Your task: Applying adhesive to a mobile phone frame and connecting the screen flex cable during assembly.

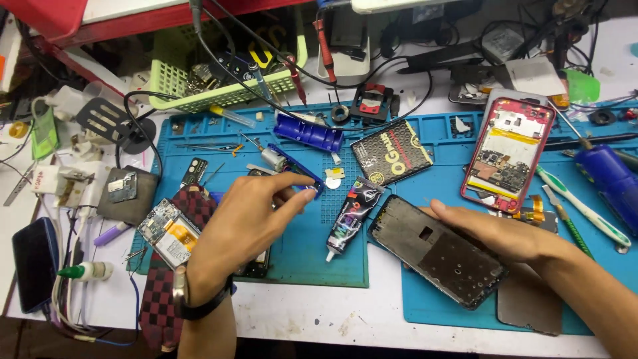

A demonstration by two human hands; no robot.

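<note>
The left hand [249, 216] is showing bare, with the forearm bare up to the frame's lower edge. It is wearing a watch [181, 292] at the wrist: a dark strap is wrapping round the wrist, and a metal-coloured case is sitting on the outer side. The right hand [495, 233] is wearing nothing, no ring or band showing, and its forearm is running bare to the lower right corner. No sleeves are reaching either wrist.
</note>
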